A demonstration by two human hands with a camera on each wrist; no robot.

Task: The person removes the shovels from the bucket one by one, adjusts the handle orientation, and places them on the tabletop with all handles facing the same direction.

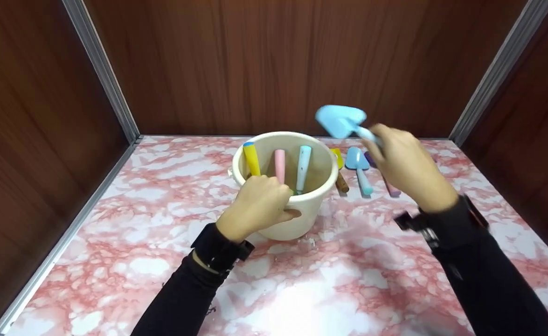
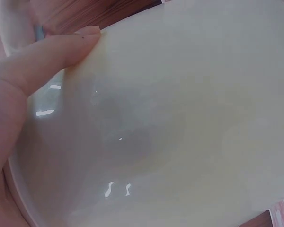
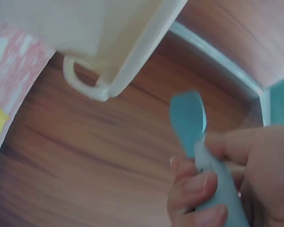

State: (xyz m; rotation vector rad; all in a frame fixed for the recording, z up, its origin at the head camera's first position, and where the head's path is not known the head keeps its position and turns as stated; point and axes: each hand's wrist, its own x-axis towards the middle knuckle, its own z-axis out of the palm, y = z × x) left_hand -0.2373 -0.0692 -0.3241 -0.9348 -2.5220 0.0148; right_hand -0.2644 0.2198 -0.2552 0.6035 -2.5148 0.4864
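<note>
A cream plastic bucket (image 1: pixel 292 226) stands upright on the table, its near rim gripped by my left hand (image 1: pixel 257 205). In the left wrist view the thumb (image 2: pixel 61 52) lies along the bucket's outer wall (image 2: pixel 180 118); the other fingers are hidden. Handles stick up inside: one yellow with a blue end (image 1: pixel 252 161), one pink (image 1: pixel 280 164), one light blue (image 1: pixel 303 165). My right hand (image 1: pixel 409 163) holds a light blue toy shovel (image 1: pixel 339 121) by its handle, raised to the right of the bucket. Its blade (image 3: pixel 187 118) points away from the fingers in the right wrist view.
Right of the bucket lie a brown-handled tool with a yellow blade (image 1: pixel 337 157), a blue shovel (image 1: pixel 357 159) and a pink handle (image 1: pixel 392 189), partly behind my right hand. Brown wood-grain panels (image 1: pixel 274 65) enclose the marbled table (image 1: pixel 138 266) at the back and sides.
</note>
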